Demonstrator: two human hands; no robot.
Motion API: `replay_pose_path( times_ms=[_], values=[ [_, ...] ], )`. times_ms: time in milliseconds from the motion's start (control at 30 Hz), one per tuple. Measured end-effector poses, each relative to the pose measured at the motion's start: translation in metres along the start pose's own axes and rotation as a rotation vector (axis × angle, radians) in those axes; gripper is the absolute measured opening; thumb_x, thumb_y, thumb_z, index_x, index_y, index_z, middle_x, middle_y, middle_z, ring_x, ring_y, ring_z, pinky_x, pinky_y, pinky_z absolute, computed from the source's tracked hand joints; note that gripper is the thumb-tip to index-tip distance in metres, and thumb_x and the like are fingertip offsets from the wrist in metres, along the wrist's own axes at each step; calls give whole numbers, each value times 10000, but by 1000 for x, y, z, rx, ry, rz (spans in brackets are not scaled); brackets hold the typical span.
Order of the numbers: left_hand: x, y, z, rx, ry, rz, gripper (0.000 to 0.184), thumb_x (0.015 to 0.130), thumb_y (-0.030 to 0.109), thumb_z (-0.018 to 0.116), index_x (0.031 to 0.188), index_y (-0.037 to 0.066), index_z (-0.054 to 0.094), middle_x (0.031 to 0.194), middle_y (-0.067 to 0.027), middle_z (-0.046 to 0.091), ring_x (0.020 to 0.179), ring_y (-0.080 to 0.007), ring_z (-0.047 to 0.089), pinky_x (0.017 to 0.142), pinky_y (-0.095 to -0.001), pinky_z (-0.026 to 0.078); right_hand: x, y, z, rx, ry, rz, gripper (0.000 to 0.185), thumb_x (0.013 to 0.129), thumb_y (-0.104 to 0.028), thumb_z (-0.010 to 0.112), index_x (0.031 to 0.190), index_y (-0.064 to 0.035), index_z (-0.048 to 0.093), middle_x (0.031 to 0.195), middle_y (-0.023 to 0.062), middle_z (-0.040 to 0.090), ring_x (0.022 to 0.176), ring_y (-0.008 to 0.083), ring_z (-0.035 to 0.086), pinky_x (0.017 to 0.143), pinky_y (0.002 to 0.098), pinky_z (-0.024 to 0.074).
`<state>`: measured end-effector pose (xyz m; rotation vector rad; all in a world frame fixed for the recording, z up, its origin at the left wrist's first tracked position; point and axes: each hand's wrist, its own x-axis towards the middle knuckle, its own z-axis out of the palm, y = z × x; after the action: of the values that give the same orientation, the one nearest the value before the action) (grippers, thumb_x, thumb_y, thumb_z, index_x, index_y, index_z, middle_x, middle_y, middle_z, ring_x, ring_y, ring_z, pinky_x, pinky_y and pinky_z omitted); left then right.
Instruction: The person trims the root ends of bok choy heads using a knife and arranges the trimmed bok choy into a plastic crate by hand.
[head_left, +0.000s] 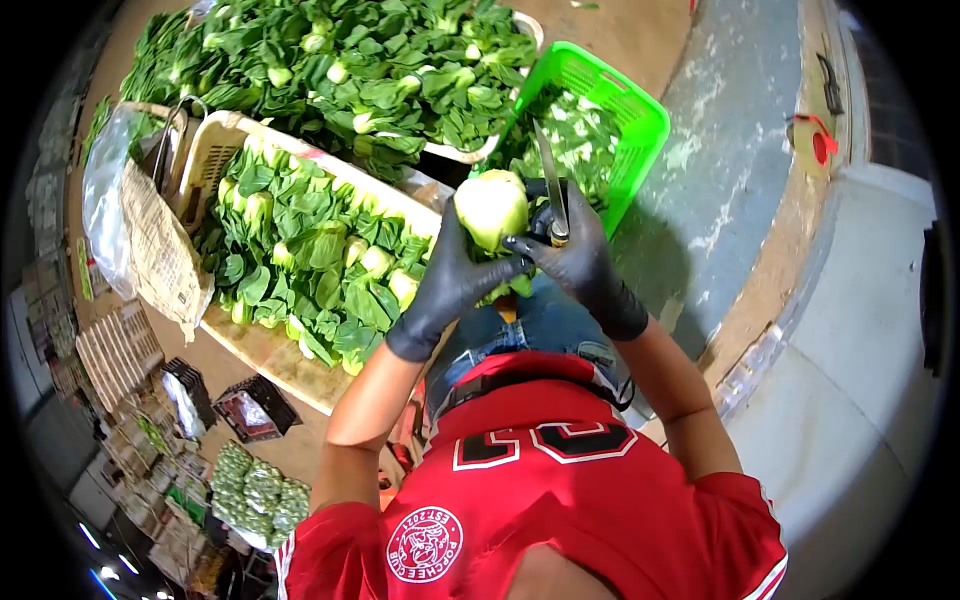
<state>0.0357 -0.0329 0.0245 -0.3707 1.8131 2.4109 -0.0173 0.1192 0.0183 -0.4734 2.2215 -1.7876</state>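
While a heap of greens (330, 75) spreads across the far side, a pale crate (310, 160) packed with bok choy (330, 255) sits nearer, at the person's left; a green crate (648, 150) stands beyond the hands, towards the right, leaf scraps (575, 125) inside; a clear bag (108, 205) and a tan sheet (165, 250) lie by the pale crate's left end.

Both hands black-gloved, in front of the waist; left hand (458, 272) clamped on one head (490, 208), thumb across its lower part, some fingers hidden; right hand (585, 255) curled round the handle of a knife (550, 175), thumb reaching over to the head's near side; head held up between the hands, pale base uppermost, leaves below; blade just beside it on the right, tip pointing away from the body.
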Motion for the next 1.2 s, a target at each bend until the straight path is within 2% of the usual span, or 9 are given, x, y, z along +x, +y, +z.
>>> replay_pose_path(
  times_ms=[167,533,633,733,833,933,1033,1100,1200],
  values=[
    [20,-27,6,198,8,-26,655,641,136,798,1177,5,445,1017,-119,598,902,-224,615,791,-334,507,-19,12,-65,-577,-188,-160,191,648,-92,722,707,-23,553,658,135,541,624,334,579,575,388,485],
    [23,-23,39,673,-176,161,592,584,189,814,1064,1,522,893,-143,627,800,-260,635,736,-343,507,-26,65,-83,-723,-169,-28,224,723,-238,662,606,-79,557,587,131,552,567,317,583,489,402,454],
    [22,-31,43,596,-147,226,605,589,198,823,1070,-7,517,915,-141,629,826,-250,636,748,-336,506,-43,159,-113,-718,-98,179,265,736,-280,672,638,-58,565,574,155,548,556,341,572,513,416,459],
    [28,-39,41,510,-191,73,642,600,214,828,1097,-12,492,968,-152,618,882,-254,625,782,-347,496,-36,97,-105,-447,80,389,305,742,-308,695,800,-30,585,681,161,589,604,341,585,579,405,482],
    [37,-35,48,543,-253,20,646,638,203,806,1140,-6,457,1027,-169,594,959,-268,598,819,-351,480,-18,53,-79,-299,58,-194,421,735,-284,726,1002,-11,549,828,155,607,697,302,615,657,373,498],
    [42,-37,45,368,-325,-71,632,692,214,774,1179,-4,435,1094,-179,567,996,-238,573,821,-335,472,-5,48,-73,-261,-30,-162,516,710,-238,764,1076,30,517,880,145,600,816,222,614,747,319,486],
    [55,-23,17,523,-370,-153,561,740,274,736,1164,-2,494,1003,-160,610,896,-202,597,770,-319,480,7,53,-83,285,-260,325,418,722,-211,749,1014,19,559,849,91,612,780,142,575,716,288,466],
    [61,-14,15,753,-372,277,507,750,247,734,1147,16,521,900,-112,631,794,-155,604,714,-297,484,19,44,-86,8,-400,364,418,710,-242,753,986,18,576,819,53,604,738,125,540,678,274,444],
    [73,-7,3,466,-600,-175,426,780,114,699,1147,2,513,1006,-77,603,901,-115,579,804,-263,475,29,45,-93,14,-537,371,452,722,-254,719,1034,37,569,826,35,596,738,133,543,673,279,443]
  ],
)
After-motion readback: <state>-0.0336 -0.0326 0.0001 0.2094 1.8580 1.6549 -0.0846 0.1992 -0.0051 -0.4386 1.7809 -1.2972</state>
